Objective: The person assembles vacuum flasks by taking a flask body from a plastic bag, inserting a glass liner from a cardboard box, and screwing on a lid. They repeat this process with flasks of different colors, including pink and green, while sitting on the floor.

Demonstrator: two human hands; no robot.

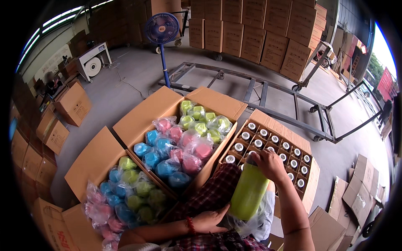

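Note:
A lime-green cylindrical bottle [249, 190] tilts over my lap, its lower end in a clear plastic bag [255, 224]. My right hand [268, 164] is closed round its top end, which the fingers partly hide. Low on the bottle's left side, my left hand [209, 219] has its thumb up along the bottle and its fingers at the bag; the fingertips are partly hidden. Just beyond my right hand stands an open carton [312, 180] with dividers and several white-capped bottles [286, 145].
Two open cartons on my left hold bagged blue [163, 144], pink [199, 150] and green items [197, 112]. A blue fan [162, 28], an empty metal cart frame [261, 94] and stacked cartons [253, 39] stand beyond. Flattened cardboard [360, 184] lies at right.

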